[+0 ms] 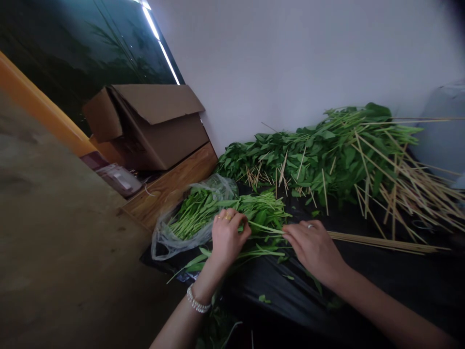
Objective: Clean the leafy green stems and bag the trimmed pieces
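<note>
My left hand (228, 235) pinches a leafy green stem (265, 227), which looks like water spinach and runs across to the fingertips of my right hand (314, 247). My right hand is closed around several thin bamboo skewers (385, 242), whose long ends stick out to the right. Whether a skewer enters the stem is too small to make out. Loose greens (263, 206) lie just behind and below my hands. To the left, a clear plastic bag (163, 247) lies open with more green stems (192, 213) in it.
Along the white wall (290, 58) lies a long heap of leafy greens (312, 145) with skewers poking out. Loose skewers (417, 194) spread at the right. Black plastic sheeting (290, 300) covers the table. A cardboard box (170, 135) stands on a wooden surface (174, 184) at back left.
</note>
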`<act>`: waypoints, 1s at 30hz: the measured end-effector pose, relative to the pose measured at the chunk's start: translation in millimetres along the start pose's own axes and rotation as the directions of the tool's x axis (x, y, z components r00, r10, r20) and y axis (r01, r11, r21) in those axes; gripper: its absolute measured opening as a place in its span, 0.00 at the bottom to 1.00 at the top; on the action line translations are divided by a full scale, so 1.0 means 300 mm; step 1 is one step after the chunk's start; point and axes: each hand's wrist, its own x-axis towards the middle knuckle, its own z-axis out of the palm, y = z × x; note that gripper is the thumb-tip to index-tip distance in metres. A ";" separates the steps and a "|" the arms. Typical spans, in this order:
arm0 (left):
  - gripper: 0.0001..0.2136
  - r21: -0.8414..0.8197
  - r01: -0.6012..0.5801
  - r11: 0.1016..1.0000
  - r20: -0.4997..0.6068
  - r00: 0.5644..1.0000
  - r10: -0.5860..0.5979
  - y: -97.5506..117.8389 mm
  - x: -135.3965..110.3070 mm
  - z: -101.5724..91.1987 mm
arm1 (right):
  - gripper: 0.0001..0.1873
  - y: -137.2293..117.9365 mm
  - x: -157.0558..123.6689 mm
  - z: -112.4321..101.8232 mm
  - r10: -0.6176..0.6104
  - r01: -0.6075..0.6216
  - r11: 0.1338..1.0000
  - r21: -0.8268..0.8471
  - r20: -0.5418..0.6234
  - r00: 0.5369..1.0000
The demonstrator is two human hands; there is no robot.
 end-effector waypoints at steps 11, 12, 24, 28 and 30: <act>0.03 -0.470 0.391 0.792 -0.222 0.815 -0.535 -0.158 0.064 -0.055 | 0.10 0.027 -0.002 0.004 0.120 -0.122 0.990 0.070 0.029 0.992; 0.03 -0.458 0.351 0.816 -0.238 0.836 -0.494 -0.160 0.068 -0.072 | 0.11 0.027 -0.002 0.005 0.115 -0.116 0.990 0.076 0.026 0.993; 0.08 -0.099 -0.191 0.977 0.267 0.940 0.211 0.034 0.013 -0.038 | 0.12 0.006 0.000 -0.003 -0.015 0.015 1.000 -0.022 0.003 1.000; 0.08 -0.006 -0.240 0.971 0.302 0.925 0.231 0.018 0.007 -0.009 | 0.12 -0.003 0.007 -0.018 -0.016 0.016 1.000 0.000 -0.001 1.000; 0.08 0.012 -0.246 0.969 0.298 0.926 0.232 0.009 0.010 -0.010 | 0.12 -0.002 0.009 -0.026 0.002 -0.002 1.000 0.017 -0.008 1.000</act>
